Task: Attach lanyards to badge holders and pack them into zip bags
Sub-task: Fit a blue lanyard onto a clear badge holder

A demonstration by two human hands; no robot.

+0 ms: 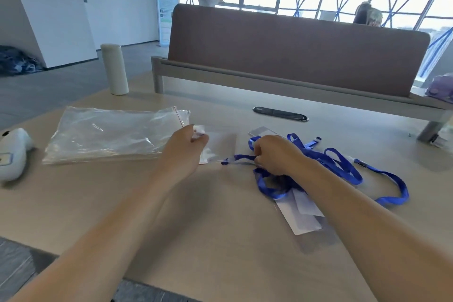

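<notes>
A clear badge holder (pixel 220 144) lies flat on the table in front of me. My left hand (pixel 183 149) pinches its left edge between thumb and fingertips. My right hand (pixel 274 154) grips the end of a blue lanyard (pixel 241 157), whose clip touches the holder's near edge. More blue lanyards (pixel 343 167) lie tangled to the right, over other badge holders with white inserts (pixel 301 218). A stack of clear zip bags (pixel 107 135) with red seal lines lies to the left.
A white controller (pixel 12 154) rests at the table's left edge and a cream cylindrical bottle (pixel 115 68) stands behind the bags. A brown partition (pixel 294 49) and a black cable slot (pixel 280 113) close the far side. Two people are beyond it.
</notes>
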